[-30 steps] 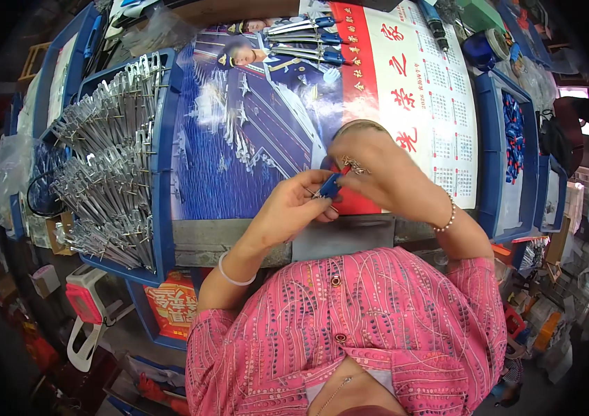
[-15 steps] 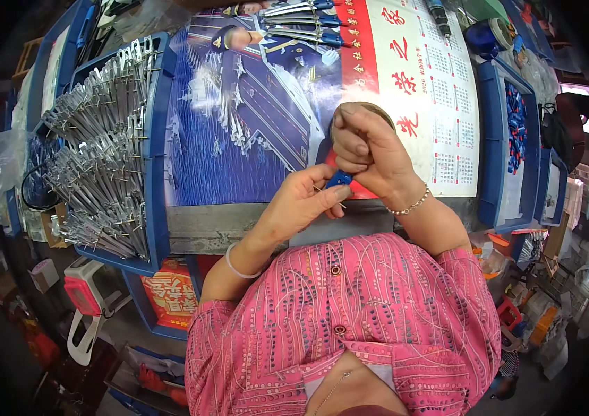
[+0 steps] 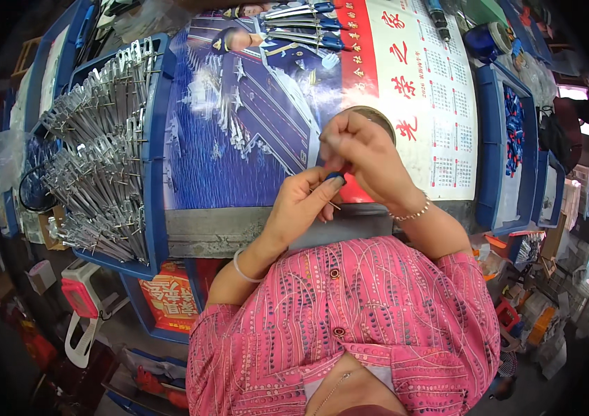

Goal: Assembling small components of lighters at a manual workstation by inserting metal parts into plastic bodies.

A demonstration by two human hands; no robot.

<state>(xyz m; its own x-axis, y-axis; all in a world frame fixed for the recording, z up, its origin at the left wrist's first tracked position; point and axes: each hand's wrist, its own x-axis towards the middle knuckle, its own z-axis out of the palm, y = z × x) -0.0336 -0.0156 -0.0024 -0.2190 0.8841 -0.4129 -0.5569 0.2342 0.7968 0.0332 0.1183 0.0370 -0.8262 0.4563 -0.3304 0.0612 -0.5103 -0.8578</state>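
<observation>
Close in front of my chest, my left hand [image 3: 300, 206] pinches a small blue plastic handle piece [image 3: 336, 177] between thumb and fingers. A thin metal pin [image 3: 334, 205] sticks out below those fingers. Just above and to the right, my right hand [image 3: 374, 166] has its fingers curled together, touching or almost touching the blue piece. Its fingertips are slightly blurred, and whatever they hold is hidden. Behind the right hand shows the rim of a round dish [image 3: 380, 116]. Several metal tools with blue handles [image 3: 308, 35] lie at the far edge of the poster.
A poster-calendar [image 3: 239, 173] covers the worktop [image 3: 218, 232]. At left, a blue tray [image 3: 157, 166] holds many slim metal parts [image 3: 100, 163]. On the right, a blue bin [image 3: 491, 159] contains small blue-and-red pieces [image 3: 514, 125]. A teal-handled tool [image 3: 437, 17] lies far right.
My right hand has lowered slightly and moved left, its fingers loosening from a tighter fist. The blue piece has turned in my left hand and is more covered.
</observation>
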